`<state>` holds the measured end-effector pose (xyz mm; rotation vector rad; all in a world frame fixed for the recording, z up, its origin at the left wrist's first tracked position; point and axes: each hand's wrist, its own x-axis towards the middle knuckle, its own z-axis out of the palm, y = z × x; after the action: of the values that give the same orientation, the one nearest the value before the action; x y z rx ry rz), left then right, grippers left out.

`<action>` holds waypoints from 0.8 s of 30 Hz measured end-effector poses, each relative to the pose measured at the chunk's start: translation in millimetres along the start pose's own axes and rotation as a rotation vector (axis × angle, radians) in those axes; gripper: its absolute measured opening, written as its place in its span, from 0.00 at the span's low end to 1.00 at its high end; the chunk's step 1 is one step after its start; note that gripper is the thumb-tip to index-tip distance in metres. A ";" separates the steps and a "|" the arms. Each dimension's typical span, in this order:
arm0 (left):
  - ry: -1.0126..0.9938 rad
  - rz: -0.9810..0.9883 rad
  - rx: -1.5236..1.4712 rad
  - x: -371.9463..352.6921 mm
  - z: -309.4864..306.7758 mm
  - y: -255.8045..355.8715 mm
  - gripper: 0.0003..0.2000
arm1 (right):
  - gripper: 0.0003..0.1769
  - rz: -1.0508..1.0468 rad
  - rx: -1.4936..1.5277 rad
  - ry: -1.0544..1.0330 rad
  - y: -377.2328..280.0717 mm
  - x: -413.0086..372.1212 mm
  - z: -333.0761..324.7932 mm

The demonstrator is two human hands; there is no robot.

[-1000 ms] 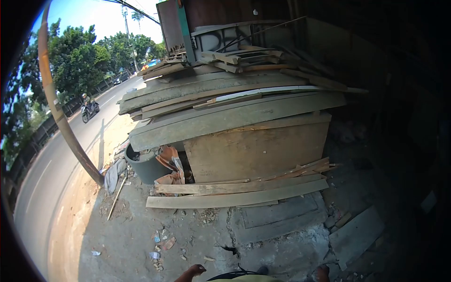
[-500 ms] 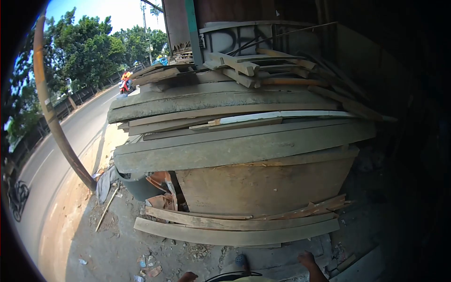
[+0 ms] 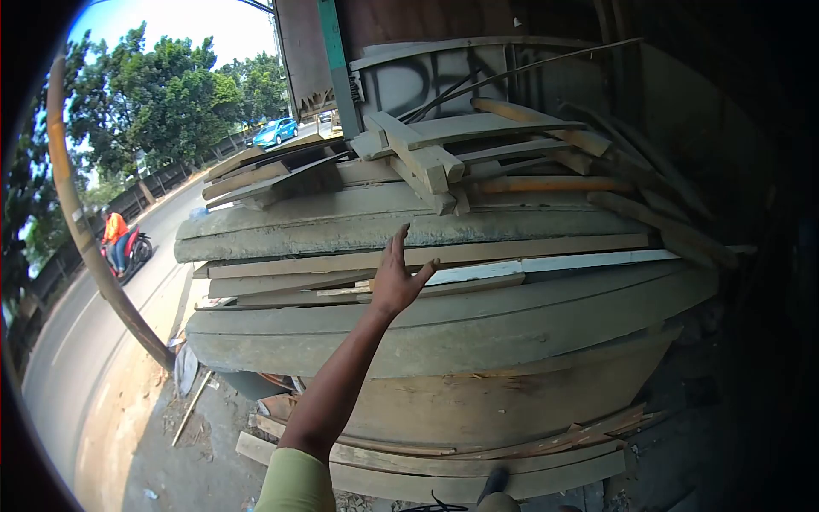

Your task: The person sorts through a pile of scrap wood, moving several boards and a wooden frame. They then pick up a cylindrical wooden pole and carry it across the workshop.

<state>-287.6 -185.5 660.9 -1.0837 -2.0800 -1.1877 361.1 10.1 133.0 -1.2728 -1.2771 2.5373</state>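
My left hand [image 3: 397,279] is stretched out over a stack of wood, its fingers extended and the thumb held apart, with nothing in it. It overlaps a thin brown board [image 3: 307,264] and the left end of a white-painted strip [image 3: 546,264] in this view. Just beyond the fingertips, squared timber beams [image 3: 418,162] lie crosswise on a thick, grey rough-edged slab [image 3: 299,235]. Nearer to me, a wide greenish-grey board [image 3: 478,328] runs below my wrist. My right hand is out of the picture.
Long planks [image 3: 529,486] lie on the ground at my foot [image 3: 495,484]. A leaning pole [image 3: 102,247] stands on the left beside the road, where a person in orange [image 3: 114,230] rides a motorbike [image 3: 132,254]. A blue car [image 3: 275,132] is farther off. Deep shadow covers the right side.
My left hand has reached from the bottom edge up over the stack, while my right hand has left the view. I am closer to the wood. The motorbike has come nearer along the road.
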 end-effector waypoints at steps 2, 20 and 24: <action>0.167 0.073 0.096 55.7 15.0 34.2 0.45 | 0.46 -0.056 -0.190 0.059 -63.9 85.1 2.9; 0.555 0.050 0.349 154.5 108.9 42.6 0.31 | 0.19 -1.140 -0.474 0.218 -777.7 122.8 229.4; 0.592 0.060 0.368 156.3 108.6 43.5 0.30 | 0.30 -1.162 -0.350 0.193 -859.9 115.5 261.4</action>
<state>-342.2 -17.1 743.1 -0.5329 -1.6907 -0.9036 -161.3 449.9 728.6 -0.4665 -1.7259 1.3844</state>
